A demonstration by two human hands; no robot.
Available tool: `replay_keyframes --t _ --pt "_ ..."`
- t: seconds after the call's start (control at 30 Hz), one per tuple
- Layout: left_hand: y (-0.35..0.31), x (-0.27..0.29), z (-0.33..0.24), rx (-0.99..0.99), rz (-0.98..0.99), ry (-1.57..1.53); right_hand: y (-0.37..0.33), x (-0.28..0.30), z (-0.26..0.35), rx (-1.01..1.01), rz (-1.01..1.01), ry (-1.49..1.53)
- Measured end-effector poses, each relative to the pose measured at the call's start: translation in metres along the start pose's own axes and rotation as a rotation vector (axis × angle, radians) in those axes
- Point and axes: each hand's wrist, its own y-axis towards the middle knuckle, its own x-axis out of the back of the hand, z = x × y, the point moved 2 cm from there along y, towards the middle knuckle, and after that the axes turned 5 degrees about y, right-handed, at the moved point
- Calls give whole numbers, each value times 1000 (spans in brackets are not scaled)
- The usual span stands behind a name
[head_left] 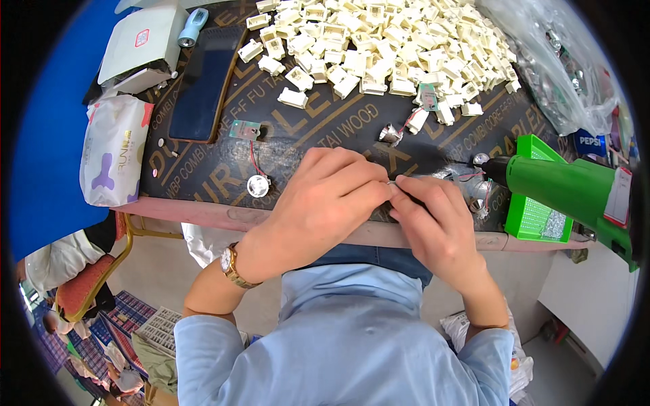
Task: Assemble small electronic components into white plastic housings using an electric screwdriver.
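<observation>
My left hand [335,196] and my right hand [433,216] meet at the table's near edge, fingertips pinched together. Whatever small thing they hold is mostly covered by the fingers, and I cannot make it out. Left of my left hand lies a small green circuit board [244,129], wired in red to a round clear lamp reflector [258,185]. Beyond my right hand, another reflector [391,134] is wired to a second circuit board [428,97]. More reflectors [481,160] and wires lie to its right, by the tip of a green power screwdriver [552,183].
A heap of cream plastic housings [379,47] covers the far side. The screwdriver lies across a green tray [542,223] of small screws. At left are a phone [206,84], a small blue flashlight [193,28], a white box [139,51] and a tissue pack [115,149]. Plastic bags [555,68] stand far right.
</observation>
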Motion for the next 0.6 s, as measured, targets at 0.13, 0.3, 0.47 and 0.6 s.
replay_keyframes --t 0.13,0.3,0.47,0.6 --pt "0 -1 -6 -54 40 129 -8 15 -3 -75 -76 125" --pt "2 2 -18 -99 50 290 -42 40 1 -120 -109 -61" --pt "1 14 -14 -96 27 569 -67 59 -11 -222 -185 -201" --pt "-11 41 11 32 26 712 -68 69 -16 -238 -235 -273"
